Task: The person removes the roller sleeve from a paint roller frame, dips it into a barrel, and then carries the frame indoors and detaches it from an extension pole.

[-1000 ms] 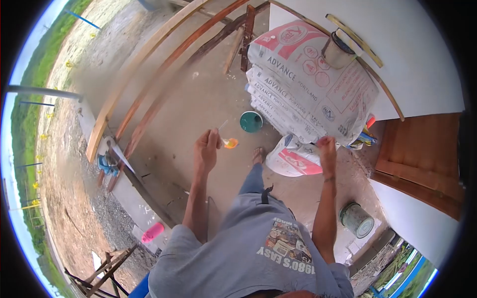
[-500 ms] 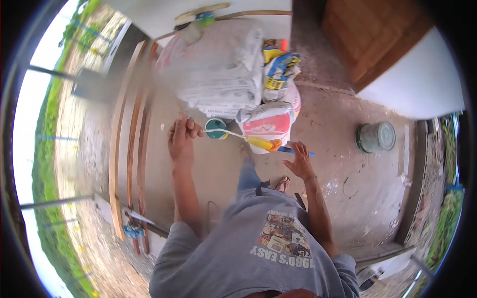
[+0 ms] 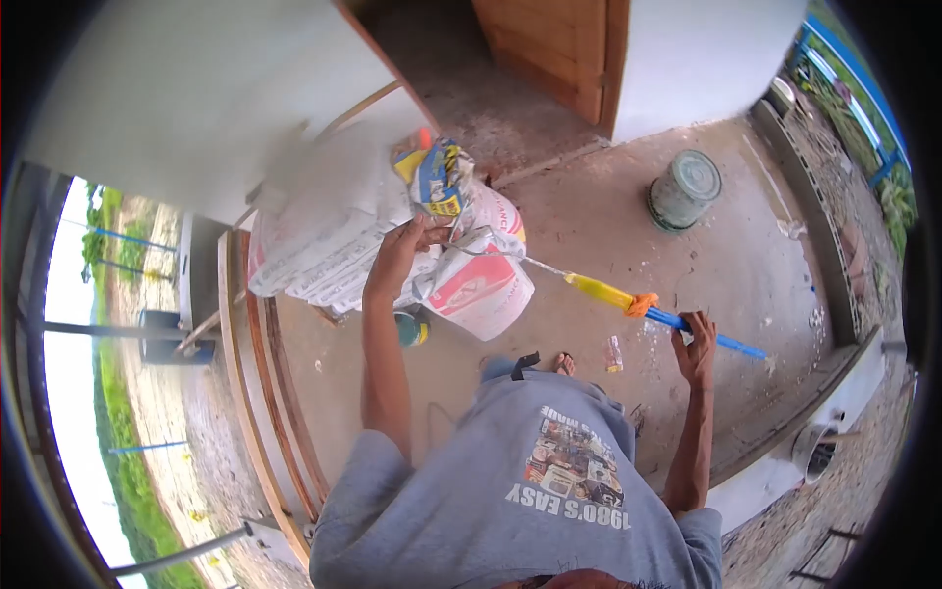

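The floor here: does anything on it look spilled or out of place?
Yes: a small packet-like scrap lies loose between the person's foot and right hand, as seen here, looking like dropped litter. Pale marks nearer the low wall could be spilled material; I cannot tell.

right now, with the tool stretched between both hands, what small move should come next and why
Probably slide the right hand along the blue pole toward the orange wrap: the left hand is at the thin rod, the hands are far apart, and the pole sticks out past the right one, so a closer hold might steady it.
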A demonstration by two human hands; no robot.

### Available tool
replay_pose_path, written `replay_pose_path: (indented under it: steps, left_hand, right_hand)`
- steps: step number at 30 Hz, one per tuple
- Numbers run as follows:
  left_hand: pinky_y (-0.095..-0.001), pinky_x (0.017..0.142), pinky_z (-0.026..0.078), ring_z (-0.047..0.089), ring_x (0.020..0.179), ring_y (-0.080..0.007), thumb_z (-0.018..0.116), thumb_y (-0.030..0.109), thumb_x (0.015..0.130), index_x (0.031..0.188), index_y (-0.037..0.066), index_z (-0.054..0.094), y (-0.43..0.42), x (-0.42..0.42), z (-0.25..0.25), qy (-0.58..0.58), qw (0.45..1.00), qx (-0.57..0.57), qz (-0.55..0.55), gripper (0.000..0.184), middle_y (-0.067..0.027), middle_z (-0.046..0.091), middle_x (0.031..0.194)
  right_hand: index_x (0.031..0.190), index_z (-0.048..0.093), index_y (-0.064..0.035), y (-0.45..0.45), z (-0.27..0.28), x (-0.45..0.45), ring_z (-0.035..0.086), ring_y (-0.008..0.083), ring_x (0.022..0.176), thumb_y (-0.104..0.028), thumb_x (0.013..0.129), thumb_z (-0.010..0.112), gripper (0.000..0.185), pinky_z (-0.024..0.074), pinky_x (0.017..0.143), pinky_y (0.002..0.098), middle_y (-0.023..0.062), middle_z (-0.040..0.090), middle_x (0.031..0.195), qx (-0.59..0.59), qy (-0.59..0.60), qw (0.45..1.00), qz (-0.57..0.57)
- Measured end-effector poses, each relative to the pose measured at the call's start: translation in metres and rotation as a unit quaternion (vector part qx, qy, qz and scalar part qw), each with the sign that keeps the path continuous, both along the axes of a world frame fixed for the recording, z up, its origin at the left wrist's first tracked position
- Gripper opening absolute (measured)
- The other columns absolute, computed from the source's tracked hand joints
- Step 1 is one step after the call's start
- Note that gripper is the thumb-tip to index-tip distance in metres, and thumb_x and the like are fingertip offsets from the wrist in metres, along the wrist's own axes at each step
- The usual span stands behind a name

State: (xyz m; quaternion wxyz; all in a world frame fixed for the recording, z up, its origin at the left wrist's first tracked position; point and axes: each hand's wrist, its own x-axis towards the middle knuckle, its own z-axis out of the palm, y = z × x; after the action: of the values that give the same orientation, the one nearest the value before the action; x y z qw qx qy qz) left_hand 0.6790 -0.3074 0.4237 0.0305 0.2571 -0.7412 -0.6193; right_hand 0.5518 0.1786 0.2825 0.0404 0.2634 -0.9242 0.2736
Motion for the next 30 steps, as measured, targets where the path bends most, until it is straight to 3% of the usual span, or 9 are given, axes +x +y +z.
replay_pose_path:
  steps: [2, 3, 11, 18, 23, 27, 30]
  left_hand:
    - [-0.0306, 0.087, 0.041, 0.062, 0.102, -0.0141, 0.032, 0.044, 0.102, 0.122, 0.003, 0.062, 0.01, -0.023, -0.001, -0.009, 0.999, -0.015, -0.038, 0.054, -0.0101, 0.07, 0.108]
    - [-0.0343, 0.095, 0.04, 0.062, 0.104, -0.0223, 0.033, 0.045, 0.102, 0.124, 0.001, 0.059, 0.013, -0.033, -0.004, -0.001, 0.998, -0.003, -0.063, 0.056, -0.0133, 0.068, 0.112]
    - [-0.0342, 0.096, 0.038, 0.058, 0.114, -0.021, 0.033, 0.045, 0.102, 0.132, 0.001, 0.051, 0.013, -0.079, -0.016, 0.031, 0.994, -0.053, -0.088, 0.056, -0.0118, 0.065, 0.12]
    - [-0.0301, 0.093, 0.04, 0.059, 0.111, -0.0184, 0.036, 0.041, 0.102, 0.13, 0.001, 0.053, -0.009, -0.132, -0.042, 0.021, 0.997, 0.021, -0.067, 0.051, -0.0117, 0.065, 0.118]
    - [-0.0291, 0.092, 0.043, 0.06, 0.11, -0.0178, 0.036, 0.04, 0.103, 0.132, 0.003, 0.051, -0.012, -0.232, -0.074, 0.016, 0.985, 0.026, -0.168, 0.05, -0.0128, 0.064, 0.119]
    - [-0.0293, 0.091, 0.045, 0.06, 0.106, -0.0192, 0.038, 0.038, 0.103, 0.133, 0.002, 0.05, -0.001, -0.324, -0.092, 0.01, 0.976, 0.094, -0.195, 0.049, -0.0137, 0.062, 0.122]
    - [-0.031, 0.091, 0.046, 0.06, 0.105, -0.0195, 0.039, 0.038, 0.102, 0.134, 0.001, 0.049, -0.008, -0.384, -0.112, -0.023, 0.975, 0.07, -0.208, 0.05, -0.0136, 0.062, 0.12]
  right_hand:
    - [0.103, 0.067, -0.0129, 0.02, 0.02, -0.01, 0.062, 0.0281, 0.096, -0.022, 0.08, 0.068, 0.024, 0.0424, 0.085, 0.0461, 0.0053, 0.069, 0.092, -0.003, -0.017, 0.999, -0.028]
    - [0.102, 0.067, -0.0131, 0.029, 0.027, -0.015, 0.062, 0.0279, 0.096, -0.022, 0.08, 0.068, 0.024, 0.0425, 0.085, 0.0459, 0.0048, 0.069, 0.091, -0.007, -0.009, 0.999, -0.034]
    - [0.095, 0.068, -0.0152, 0.088, 0.05, -0.064, 0.064, 0.0251, 0.09, -0.02, 0.077, 0.07, 0.019, 0.0452, 0.077, 0.0429, 0.0018, 0.07, 0.091, 0.053, 0.078, 0.992, -0.082]
    - [0.094, 0.068, -0.0144, 0.102, 0.065, -0.108, 0.064, 0.0253, 0.089, -0.02, 0.077, 0.071, 0.019, 0.0466, 0.076, 0.0412, 0.0023, 0.069, 0.088, 0.115, 0.083, 0.982, -0.123]
    - [0.092, 0.068, -0.0122, 0.085, 0.07, -0.16, 0.064, 0.0267, 0.087, -0.02, 0.076, 0.073, 0.019, 0.0475, 0.077, 0.0408, 0.0036, 0.069, 0.089, 0.146, 0.076, 0.979, -0.117]
    - [0.092, 0.067, -0.0095, 0.063, 0.073, -0.215, 0.064, 0.028, 0.087, -0.021, 0.075, 0.074, 0.021, 0.0486, 0.079, 0.0418, 0.0062, 0.068, 0.091, 0.147, 0.039, 0.985, -0.085]
    - [0.094, 0.066, -0.0078, 0.026, 0.088, -0.252, 0.064, 0.0306, 0.088, -0.021, 0.077, 0.071, 0.022, 0.0496, 0.08, 0.0429, 0.01, 0.068, 0.093, 0.16, -0.005, 0.984, -0.082]
